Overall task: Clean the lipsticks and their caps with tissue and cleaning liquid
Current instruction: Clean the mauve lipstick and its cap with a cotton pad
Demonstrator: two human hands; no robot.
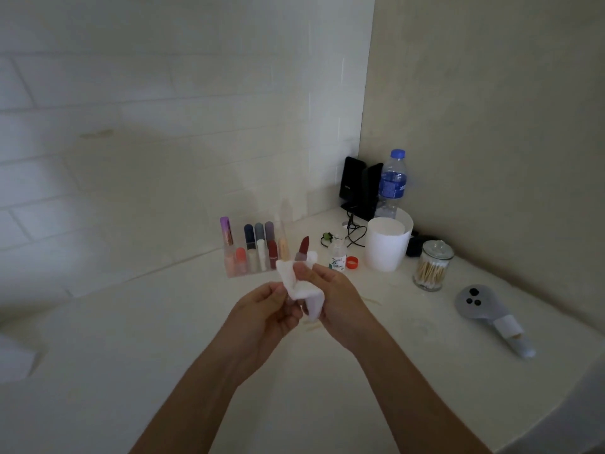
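Note:
A dark red lipstick (303,248) sticks up uncapped above a white tissue (299,283) held over the counter. My right hand (330,298) grips the lipstick's base with the tissue wrapped round it. My left hand (266,309) pinches the tissue's lower left part. Behind them a clear organiser (253,257) holds several lipsticks and caps. A small open bottle of cleaning liquid (337,255) stands to the right of the lipstick, its orange cap (352,262) lying beside it.
A white cup (386,245), a water bottle (392,181) and black devices with cables (358,188) crowd the back corner. A glass jar of cotton swabs (432,267) and a grey controller (491,317) sit on the right of the white counter (163,339).

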